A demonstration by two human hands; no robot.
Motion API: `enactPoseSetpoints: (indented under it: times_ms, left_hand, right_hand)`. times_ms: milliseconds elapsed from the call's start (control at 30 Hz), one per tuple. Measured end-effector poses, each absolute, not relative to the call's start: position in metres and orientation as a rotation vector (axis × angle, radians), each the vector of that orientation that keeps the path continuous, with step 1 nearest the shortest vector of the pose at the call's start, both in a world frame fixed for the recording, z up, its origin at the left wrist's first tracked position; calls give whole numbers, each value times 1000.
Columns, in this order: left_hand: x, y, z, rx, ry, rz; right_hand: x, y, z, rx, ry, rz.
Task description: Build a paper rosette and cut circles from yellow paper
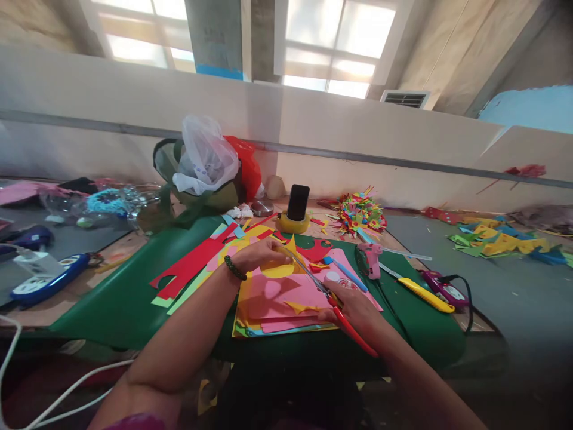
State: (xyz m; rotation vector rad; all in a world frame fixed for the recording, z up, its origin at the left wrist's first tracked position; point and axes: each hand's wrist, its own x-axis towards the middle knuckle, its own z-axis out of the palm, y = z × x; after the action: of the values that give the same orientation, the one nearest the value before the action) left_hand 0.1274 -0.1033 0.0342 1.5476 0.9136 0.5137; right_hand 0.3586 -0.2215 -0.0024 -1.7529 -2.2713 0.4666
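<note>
My left hand (264, 254), with a dark beaded bracelet on the wrist, pinches a piece of yellow paper (278, 270) above a stack of coloured sheets. Closed round the red-handled scissors (353, 331) is my right hand (356, 304). The scissor blades point up and left, with their tips at the yellow paper by my left fingers. Whether the blades are apart cannot be made out. Under both hands lie pink sheets (264, 301), with a cut yellow scrap (302, 308) on top.
A yellow utility knife (425, 294) and a pink glue gun (371, 260) lie to the right on the green mat (120, 298). Red strips (192, 263) lie left. Behind stand a phone (298, 203) on a yellow tape roll (293, 224) and a colourful paper-flower pile (362, 215).
</note>
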Motion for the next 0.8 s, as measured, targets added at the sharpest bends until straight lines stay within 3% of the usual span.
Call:
enactPoseSetpoints:
  times_ms: [800]
  left_hand:
    - [129,-107,33,1554,879,390]
  right_hand:
    - [367,-231,-7,-1738,-2293,431]
